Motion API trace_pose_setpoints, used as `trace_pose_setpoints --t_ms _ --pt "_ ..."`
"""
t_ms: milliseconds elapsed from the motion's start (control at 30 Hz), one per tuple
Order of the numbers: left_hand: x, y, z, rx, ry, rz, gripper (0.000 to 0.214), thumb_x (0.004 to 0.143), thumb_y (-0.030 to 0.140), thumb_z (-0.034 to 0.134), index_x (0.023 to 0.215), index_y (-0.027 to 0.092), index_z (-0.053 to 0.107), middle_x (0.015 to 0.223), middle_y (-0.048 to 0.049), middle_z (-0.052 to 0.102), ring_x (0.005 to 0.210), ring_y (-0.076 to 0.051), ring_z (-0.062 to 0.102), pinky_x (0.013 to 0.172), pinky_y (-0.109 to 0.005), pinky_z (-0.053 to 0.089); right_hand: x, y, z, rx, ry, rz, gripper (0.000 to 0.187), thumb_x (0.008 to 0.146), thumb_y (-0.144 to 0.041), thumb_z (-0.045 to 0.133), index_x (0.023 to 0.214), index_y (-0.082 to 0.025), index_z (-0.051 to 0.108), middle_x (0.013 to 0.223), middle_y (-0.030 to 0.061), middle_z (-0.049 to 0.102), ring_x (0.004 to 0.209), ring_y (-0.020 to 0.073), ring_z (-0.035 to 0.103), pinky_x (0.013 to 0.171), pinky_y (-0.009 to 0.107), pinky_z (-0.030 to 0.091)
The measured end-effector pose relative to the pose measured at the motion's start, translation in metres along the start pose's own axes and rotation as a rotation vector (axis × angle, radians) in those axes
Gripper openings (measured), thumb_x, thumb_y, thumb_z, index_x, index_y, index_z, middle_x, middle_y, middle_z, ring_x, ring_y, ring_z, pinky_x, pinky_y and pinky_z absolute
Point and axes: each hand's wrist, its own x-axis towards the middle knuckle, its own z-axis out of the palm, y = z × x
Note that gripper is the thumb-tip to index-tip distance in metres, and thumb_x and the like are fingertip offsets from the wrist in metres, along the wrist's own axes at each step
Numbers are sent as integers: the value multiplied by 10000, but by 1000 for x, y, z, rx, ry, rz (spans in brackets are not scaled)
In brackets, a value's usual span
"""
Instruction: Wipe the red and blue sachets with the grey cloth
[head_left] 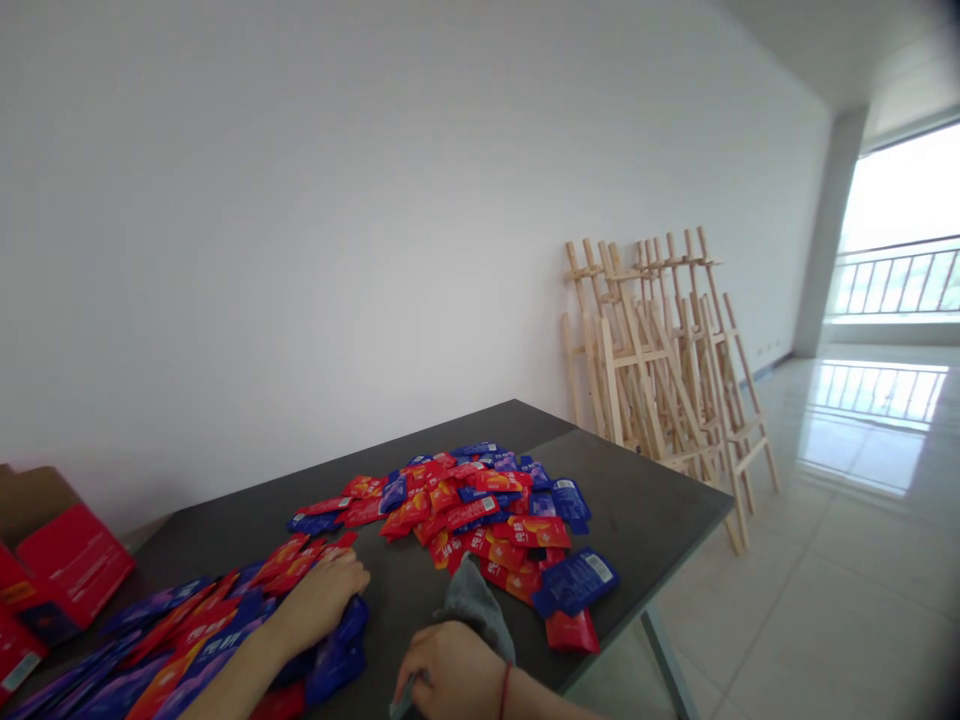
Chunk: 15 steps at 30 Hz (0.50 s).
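Observation:
My left hand (334, 588) lies over the left-hand group of red and blue packets, its fingers curled down and pressed together against a blue packet (341, 645). The fingertips are partly hidden. A grey cloth (476, 605) is bunched in my right hand (450, 665), which is closed around it near the front edge of the table and wears a thin red cord at the wrist. Beyond the cloth, a loose pile of red and blue packets (480, 510) spreads over the middle of the table. Overlapping packets (202, 630) lie in rows under and beside my left forearm.
The dark table (637, 500) stands close to a white wall. At its left end is an open red cardboard box (75, 565), with another red box (19, 655) in front. Several wooden easels (652, 370) lean on the wall past the right corner. Tiled floor (817, 560) extends to the right.

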Motion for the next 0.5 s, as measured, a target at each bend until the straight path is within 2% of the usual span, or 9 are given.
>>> trace_pose_setpoints --t_ms 67,133,233,333,400,500 --pt "2 -3 -2 -21 -18 20 289 790 47 390 678 224 588 837 -24 648 886 -211 567 859 -347 374 3 -3 6 22 -25 -51 291 723 -57 526 863 -168 756 885 36 751 843 193 681 829 221 510" --pt "3 -1 -1 -37 -6 11 290 786 47 382 702 229 591 866 -22 650 903 -213 564 866 -347 366 5 -4 10 15 -30 -67 281 727 -68 527 861 -163 754 885 37 752 842 189 681 826 216 507" --pt "5 3 7 -75 3 -29 373 762 11 348 885 240 615 987 -31 666 1001 -213 568 953 -360 349 6 -3 13 -17 -21 -72 281 736 -68 525 876 -157 752 900 35 751 857 180 679 849 206 491" --pt "8 4 16 -136 -33 -82 555 650 -33 358 1065 253 592 1157 -18 650 1137 -183 547 1068 -377 290 5 -2 14 -51 -30 -87 283 745 -73 534 911 -151 750 911 36 749 862 174 680 849 195 487" --pt "11 7 19 -143 -34 -101 575 599 -30 367 1038 259 602 1152 -2 655 1147 -169 555 1125 -410 231 5 -1 15 -79 -36 -87 274 756 -94 545 927 -153 751 904 37 747 852 177 681 830 197 494" --pt "18 27 15 -171 54 -78 456 655 9 381 958 251 620 1086 -8 673 1104 -180 583 1135 -440 246 5 0 17 -102 -57 -71 268 761 -114 555 934 -161 755 899 38 745 836 180 683 801 202 502"
